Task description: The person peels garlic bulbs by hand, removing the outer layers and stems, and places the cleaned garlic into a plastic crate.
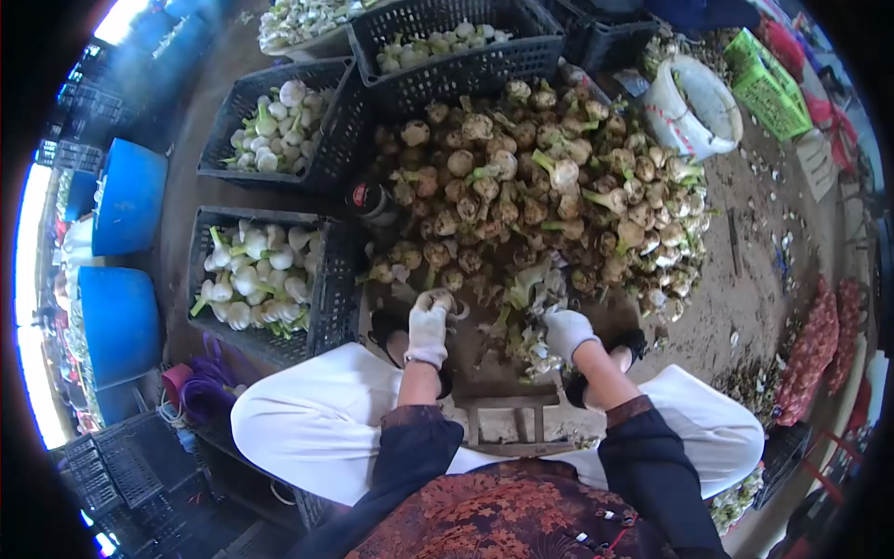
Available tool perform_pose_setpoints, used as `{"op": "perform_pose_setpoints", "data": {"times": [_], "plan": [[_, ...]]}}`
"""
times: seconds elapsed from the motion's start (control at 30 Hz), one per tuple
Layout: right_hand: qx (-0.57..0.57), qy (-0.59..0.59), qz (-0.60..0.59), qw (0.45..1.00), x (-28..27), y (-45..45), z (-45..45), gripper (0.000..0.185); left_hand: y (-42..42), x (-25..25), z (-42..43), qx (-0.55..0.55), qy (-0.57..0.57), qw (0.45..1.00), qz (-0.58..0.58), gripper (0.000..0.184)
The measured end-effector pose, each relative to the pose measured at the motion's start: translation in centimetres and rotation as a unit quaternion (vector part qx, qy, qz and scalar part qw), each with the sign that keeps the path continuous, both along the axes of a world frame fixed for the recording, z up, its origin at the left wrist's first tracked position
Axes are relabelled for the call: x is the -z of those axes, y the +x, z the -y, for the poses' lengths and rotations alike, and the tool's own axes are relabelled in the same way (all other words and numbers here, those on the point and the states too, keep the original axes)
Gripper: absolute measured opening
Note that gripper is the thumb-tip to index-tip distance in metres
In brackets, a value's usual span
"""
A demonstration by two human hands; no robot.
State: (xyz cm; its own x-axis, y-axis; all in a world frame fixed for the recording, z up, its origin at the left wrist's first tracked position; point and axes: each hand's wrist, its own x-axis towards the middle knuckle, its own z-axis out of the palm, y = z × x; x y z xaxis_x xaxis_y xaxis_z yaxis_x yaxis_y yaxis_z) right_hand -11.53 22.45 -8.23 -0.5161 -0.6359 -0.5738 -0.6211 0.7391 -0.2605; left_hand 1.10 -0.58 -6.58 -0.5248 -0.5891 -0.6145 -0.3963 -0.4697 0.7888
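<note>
A large heap of soil-stained garlic bulbs (521,186) lies on the ground in front of me. My left hand (427,328), in a white glove, is curled at the heap's near edge, with what looks like a brownish garlic bulb (441,299) in its fingers. To the right, my right hand (566,334), also gloved in white, has its fingers bent down beside a pile of loose garlic skins and leaves (531,312). Its fingertips are partly hidden, and what they hold does not show clearly.
Black crates with cleaner white garlic stand on the left, a near crate (321,298) and a farther crate (223,121), with another crate (456,70) behind the heap. A dark canister (372,203) sits between. A white bucket (694,107), green basket (765,84) and red net sacks (808,359) are on the right.
</note>
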Motion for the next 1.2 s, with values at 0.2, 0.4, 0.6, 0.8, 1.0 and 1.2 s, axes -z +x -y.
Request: {"op": "perform_pose_setpoints", "data": {"times": [0.2,0.4,0.6,0.8,1.0,1.2], "plan": [[0.122,-0.180,-0.043,0.975,3.0,-1.8,11.8,0.022,0.8,5.4,-0.9,0.102,-0.166,0.981,-0.001,0.019],[0.201,-0.103,-0.039,0.973,6.9,-1.6,19.2,0.025,0.5,3.9,-1.8,0.156,-0.120,0.977,0.075,0.023],[0.226,-0.096,0.073,0.967,4.8,-1.6,15.4,0.035,0.5,5.1,-1.3,0.216,-0.138,0.963,0.078,0.042],[0.237,-0.426,0.109,0.866,-3.5,4.9,7.3,0.043,0.5,5.9,-2.8,0.167,0.060,0.977,-0.123,0.060],[0.396,-0.443,0.295,0.748,-8.0,4.0,5.1,0.036,0.3,-3.7,-4.7,0.281,-0.318,0.896,-0.127,0.060],[0.354,-0.408,0.352,0.764,-9.9,3.9,4.1,0.027,1.3,-7.8,-6.2,0.307,-0.291,0.895,-0.139,0.065]]}}
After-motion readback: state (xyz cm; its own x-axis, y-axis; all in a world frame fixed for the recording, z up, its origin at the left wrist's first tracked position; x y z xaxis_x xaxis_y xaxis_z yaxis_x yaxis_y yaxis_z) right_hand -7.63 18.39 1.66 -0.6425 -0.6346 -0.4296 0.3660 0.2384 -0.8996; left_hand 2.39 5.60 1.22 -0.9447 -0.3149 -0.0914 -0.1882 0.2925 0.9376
